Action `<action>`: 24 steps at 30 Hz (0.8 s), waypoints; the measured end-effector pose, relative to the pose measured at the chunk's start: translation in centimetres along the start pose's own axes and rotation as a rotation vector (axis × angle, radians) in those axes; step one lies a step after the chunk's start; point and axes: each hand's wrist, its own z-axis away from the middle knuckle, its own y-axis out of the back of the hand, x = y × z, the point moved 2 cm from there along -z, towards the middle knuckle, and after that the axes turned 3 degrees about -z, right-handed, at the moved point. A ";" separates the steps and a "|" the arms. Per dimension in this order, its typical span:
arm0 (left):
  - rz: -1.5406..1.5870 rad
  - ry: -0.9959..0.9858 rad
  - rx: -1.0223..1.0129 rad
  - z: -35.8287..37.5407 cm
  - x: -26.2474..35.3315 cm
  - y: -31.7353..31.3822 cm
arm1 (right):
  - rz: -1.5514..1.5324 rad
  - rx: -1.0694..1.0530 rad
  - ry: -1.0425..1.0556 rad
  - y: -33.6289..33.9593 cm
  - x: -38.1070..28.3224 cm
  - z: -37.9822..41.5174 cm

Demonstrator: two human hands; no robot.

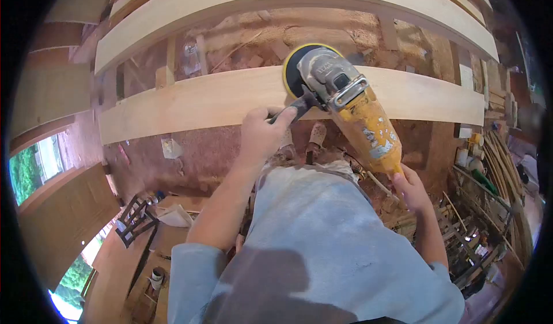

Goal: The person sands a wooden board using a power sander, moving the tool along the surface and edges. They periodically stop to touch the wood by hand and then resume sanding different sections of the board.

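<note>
A yellow and grey angle sander (366, 119) spans the middle of the view, its round black pad (295, 73) with a yellow rim lying over a long pale board (219, 98). My left hand (265, 129) is closed around the black side handle (302, 105) near the tool's head. At the rear end of the yellow body, my right hand (412, 188) wraps round the grip. The pad covers part of the board's far edge, and its underside is hidden.
Beyond it runs a second long board (242, 16), with more stacked behind. Sawdust covers the floor (201, 157). Wooden panels (66, 226) lean at left. On the right stand a cluttered rack (478, 203) and upright wood strips (507, 174). A small dark stool (136, 220) is at lower left.
</note>
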 end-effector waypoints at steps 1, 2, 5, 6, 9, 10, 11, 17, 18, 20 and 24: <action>-0.004 -0.023 -0.015 -0.2 0.5 -1.0 | -0.013 0.002 0.039 0.5 0.6 0.2; -0.001 -0.046 -0.030 -0.5 0.7 -1.9 | -0.017 0.006 0.039 0.6 1.0 0.5; -0.024 -0.122 -0.060 -1.3 2.7 -5.0 | -0.138 0.101 0.100 1.7 1.9 1.7; -0.030 -0.123 -0.061 -1.6 3.3 -6.1 | -0.160 0.126 0.106 2.5 3.3 2.0; -0.069 -0.167 -0.108 -2.5 5.1 -9.7 | -0.219 0.156 0.109 5.0 6.9 2.8; -0.089 -0.221 -0.124 -2.8 5.6 -10.9 | -0.250 0.162 0.104 5.6 8.2 3.0; -0.111 -0.273 -0.133 -2.8 6.0 -11.9 | -0.252 0.149 0.110 6.4 10.1 3.0; -0.168 -0.334 -0.173 0.0 7.8 -14.2 | -0.577 0.209 -0.041 5.6 17.1 6.0; -0.174 -0.316 -0.187 0.7 7.6 -14.0 | -0.573 0.208 -0.043 5.1 17.4 6.5; -0.160 -0.285 -0.242 1.3 6.0 -13.8 | -0.503 0.193 -0.071 3.9 17.8 7.5; -0.105 -0.292 -0.217 3.9 3.0 -9.1 | -0.418 0.323 -0.046 -2.3 14.8 8.4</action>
